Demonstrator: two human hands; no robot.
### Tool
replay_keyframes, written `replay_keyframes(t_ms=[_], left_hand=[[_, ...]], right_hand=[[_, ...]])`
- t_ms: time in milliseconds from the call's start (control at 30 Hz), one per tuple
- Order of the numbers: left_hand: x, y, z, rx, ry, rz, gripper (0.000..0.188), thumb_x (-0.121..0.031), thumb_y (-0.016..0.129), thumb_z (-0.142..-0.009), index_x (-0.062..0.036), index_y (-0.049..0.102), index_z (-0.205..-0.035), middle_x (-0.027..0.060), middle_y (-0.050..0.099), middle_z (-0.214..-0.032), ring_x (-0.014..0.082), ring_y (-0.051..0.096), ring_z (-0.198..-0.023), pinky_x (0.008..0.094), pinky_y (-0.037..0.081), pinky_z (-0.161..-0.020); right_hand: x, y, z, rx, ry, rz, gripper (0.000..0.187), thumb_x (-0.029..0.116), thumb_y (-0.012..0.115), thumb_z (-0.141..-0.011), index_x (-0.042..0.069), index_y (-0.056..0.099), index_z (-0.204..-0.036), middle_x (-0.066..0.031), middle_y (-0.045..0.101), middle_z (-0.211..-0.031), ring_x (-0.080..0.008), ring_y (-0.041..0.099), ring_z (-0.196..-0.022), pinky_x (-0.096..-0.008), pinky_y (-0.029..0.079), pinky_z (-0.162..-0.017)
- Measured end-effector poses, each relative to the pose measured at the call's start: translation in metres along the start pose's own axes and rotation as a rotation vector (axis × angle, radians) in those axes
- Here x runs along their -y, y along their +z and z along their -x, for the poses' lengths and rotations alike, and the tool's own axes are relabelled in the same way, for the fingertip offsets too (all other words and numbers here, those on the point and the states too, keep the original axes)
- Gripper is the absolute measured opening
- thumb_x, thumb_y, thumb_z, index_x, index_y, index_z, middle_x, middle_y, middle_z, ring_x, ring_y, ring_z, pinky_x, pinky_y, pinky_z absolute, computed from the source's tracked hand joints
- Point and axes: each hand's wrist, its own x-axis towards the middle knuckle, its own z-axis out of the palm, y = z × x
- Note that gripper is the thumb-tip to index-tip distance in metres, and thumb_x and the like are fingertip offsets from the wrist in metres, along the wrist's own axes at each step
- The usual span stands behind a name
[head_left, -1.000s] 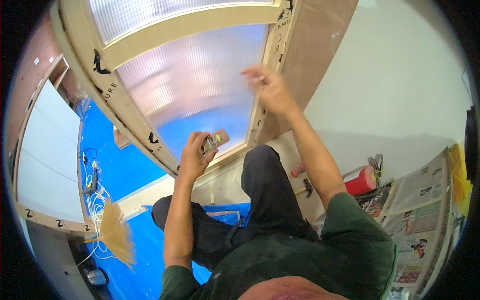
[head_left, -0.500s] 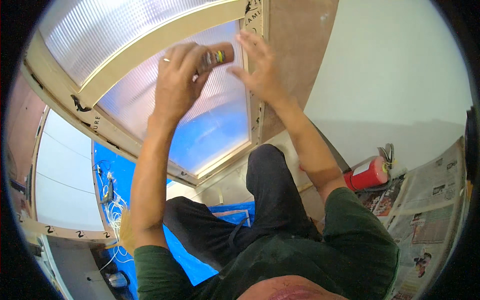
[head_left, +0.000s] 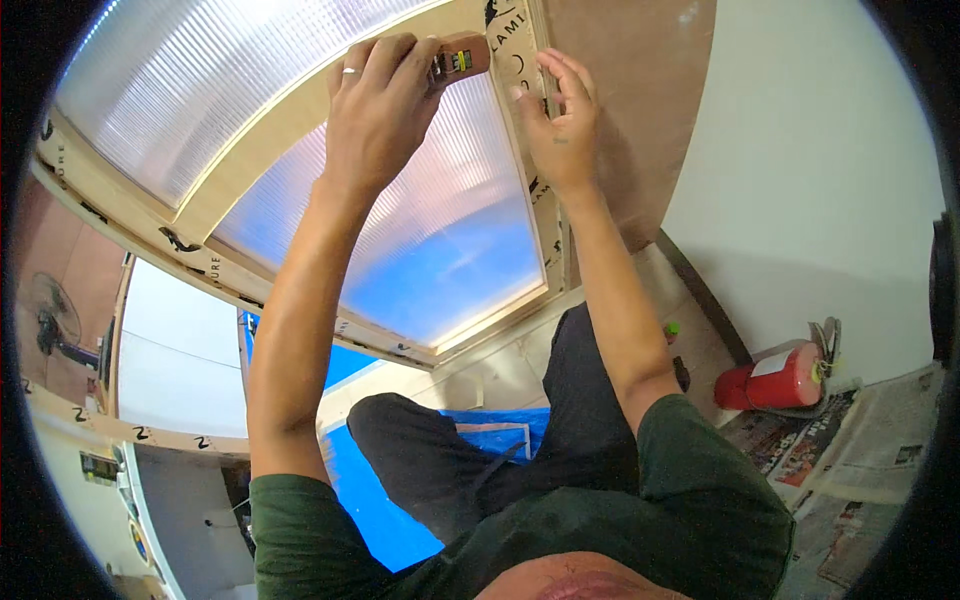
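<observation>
A small brown block-shaped tool [head_left: 463,58], with a dark part and a yellow stripe on its side, is gripped from above by my left hand [head_left: 378,105]. It lies against the wooden frame of a door-like panel [head_left: 225,195], near where the crosspiece meets the right upright; I cannot make out its exact kind. Ribbed translucent sheets [head_left: 440,210] fill the panel's openings. My right hand [head_left: 565,125] is raised beside the right upright [head_left: 520,60], apart from the tool. Its fingers are loosely curved and spread from the thumb, with nothing seen in them.
A red fire extinguisher [head_left: 770,378] lies on the floor at the right, near spread newspapers [head_left: 850,480]. Blue sheeting [head_left: 385,500] lies around my bent legs. A fan [head_left: 55,320] stands at the far left. A white wall surface [head_left: 820,150] rises on the right.
My left hand has moved up and slightly right with the brown tool, closer to the frame's corner. My right hand has shifted right, away from the tool. The view has turned a little.
</observation>
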Motion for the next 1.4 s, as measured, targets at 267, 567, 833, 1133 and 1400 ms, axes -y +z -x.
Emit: replay_keyframes(t_ms=[267,567,833,1133,1400], left_hand=[[0.005,0.006,-0.032,0.121,0.069,-0.07,0.053,-0.022,0.085,-0.078,-0.0188,0.069,-0.128,0.0046,0.067,-0.123,0.0296,0.061,-0.117,0.0457,0.047,-0.094],[-0.005,0.003,-0.069,0.308,0.077,0.063,0.029,-0.014,0.073,-0.089,-0.0093,0.071,-0.118,0.0085,0.062,-0.114,0.0291,0.056,-0.112,0.0462,0.044,-0.098],[-0.002,0.008,-0.092,0.509,0.287,0.043,0.021,-0.012,0.066,-0.091,-0.0097,0.072,-0.111,0.0084,0.06,-0.11,0.0289,0.055,-0.112,0.0456,0.044,-0.095],[-0.011,0.018,-0.095,0.583,0.502,-0.105,0.018,-0.014,0.065,-0.09,-0.0127,0.072,-0.107,0.0068,0.059,-0.114,0.0256,0.056,-0.114,0.0433,0.045,-0.096],[-0.021,0.047,-0.066,0.448,0.605,-0.1,0.024,-0.018,0.068,-0.088,-0.0104,0.071,-0.11,0.0066,0.061,-0.114,0.0261,0.055,-0.112,0.0421,0.041,-0.099]], right_hand=[[0.013,0.005,-0.031,0.092,-0.248,0.028,0.074,0.014,0.089,-0.074,0.007,0.058,-0.14,-0.0162,0.059,-0.138,-0.0382,0.058,-0.127,-0.0453,0.046,-0.109],[0.006,0.019,-0.047,0.054,-0.295,0.106,0.062,0.022,0.091,-0.074,0.007,0.065,-0.128,-0.0128,0.063,-0.126,-0.0372,0.064,-0.113,-0.0472,0.052,-0.098],[-0.011,0.013,-0.037,0.051,-0.298,0.243,0.055,0.029,0.09,-0.079,0.002,0.067,-0.121,-0.0112,0.063,-0.113,-0.0281,0.068,-0.102,-0.0388,0.057,-0.087],[-0.03,0.014,-0.009,0.017,-0.247,0.27,0.056,0.033,0.092,-0.08,-0.002,0.067,-0.115,-0.0101,0.059,-0.102,-0.0241,0.064,-0.089,-0.0349,0.055,-0.079],[-0.041,0.013,0.03,0.014,-0.112,0.205,0.05,0.03,0.091,-0.081,-0.003,0.066,-0.11,-0.0117,0.058,-0.101,-0.0265,0.062,-0.09,-0.0407,0.052,-0.078]])
